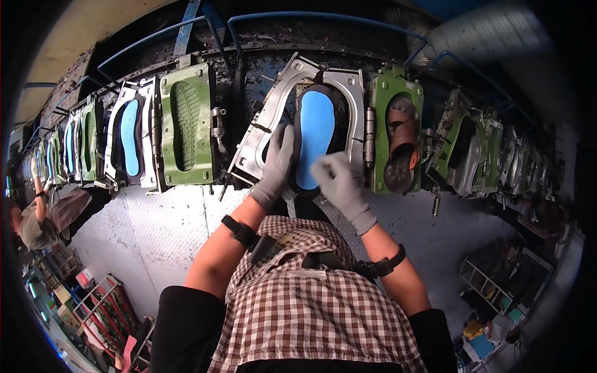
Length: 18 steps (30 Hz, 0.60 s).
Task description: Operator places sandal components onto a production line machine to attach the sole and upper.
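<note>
A bright blue insole-shaped piece (316, 133) lies on a dark shoe-shaped form inside a silver metal mold frame (264, 133) in front of me. My left hand (278, 163), in a grey glove, rests along the left edge of the blue piece, its fingers stretched out and pointing away from me. Over the lower right edge of the same piece is my right hand (341, 185), also gloved. Its fingers are curled together; whatever they may pinch is hidden. To the right, a green mold half (380, 124) holds a brown strapped sandal (403, 140).
A green mold half with a sole pattern (186, 121) stands left of the frame. More molds, some with blue pieces (130, 138), run along both sides. Blue metal rails (323, 15) pass behind. Another person (40, 214) works at far left. Racks (102, 311) stand behind on the floor.
</note>
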Motion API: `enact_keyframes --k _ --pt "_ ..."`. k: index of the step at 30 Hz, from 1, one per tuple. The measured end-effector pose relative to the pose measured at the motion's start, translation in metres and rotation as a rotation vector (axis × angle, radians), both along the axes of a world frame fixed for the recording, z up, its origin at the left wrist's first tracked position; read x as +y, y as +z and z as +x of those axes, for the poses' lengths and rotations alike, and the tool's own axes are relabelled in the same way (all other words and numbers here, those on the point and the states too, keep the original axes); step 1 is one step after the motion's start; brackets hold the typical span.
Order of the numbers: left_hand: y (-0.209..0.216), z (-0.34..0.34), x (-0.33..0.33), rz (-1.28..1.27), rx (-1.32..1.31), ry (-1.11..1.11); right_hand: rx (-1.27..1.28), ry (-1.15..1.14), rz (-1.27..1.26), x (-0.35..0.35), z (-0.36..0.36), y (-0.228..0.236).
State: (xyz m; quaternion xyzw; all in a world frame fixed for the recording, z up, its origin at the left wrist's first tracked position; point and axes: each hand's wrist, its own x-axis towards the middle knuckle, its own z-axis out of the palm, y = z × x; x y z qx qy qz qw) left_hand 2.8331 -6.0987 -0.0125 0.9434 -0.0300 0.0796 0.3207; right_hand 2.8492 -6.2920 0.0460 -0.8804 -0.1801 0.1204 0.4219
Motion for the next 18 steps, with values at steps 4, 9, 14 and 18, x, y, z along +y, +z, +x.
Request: enact_keyframes --k 4,9,14,18 --pt "0.037 0.065 -0.004 -1.196 0.691 0.328 -0.001 -0.21 -0.179 0.013 0.027 -0.014" --pt "0.009 0.065 0.002 -1.532 0.454 0.178 0.318 -0.408 -0.034 0.034 0.014 -0.035" --pt "0.008 0.07 -0.022 -1.534 0.387 0.199 0.162 -0.445 0.235 0.021 -0.001 -0.037" --pt "-0.002 0.093 -0.037 -1.54 0.379 0.222 0.023 -0.407 0.087 0.005 0.027 -0.044"
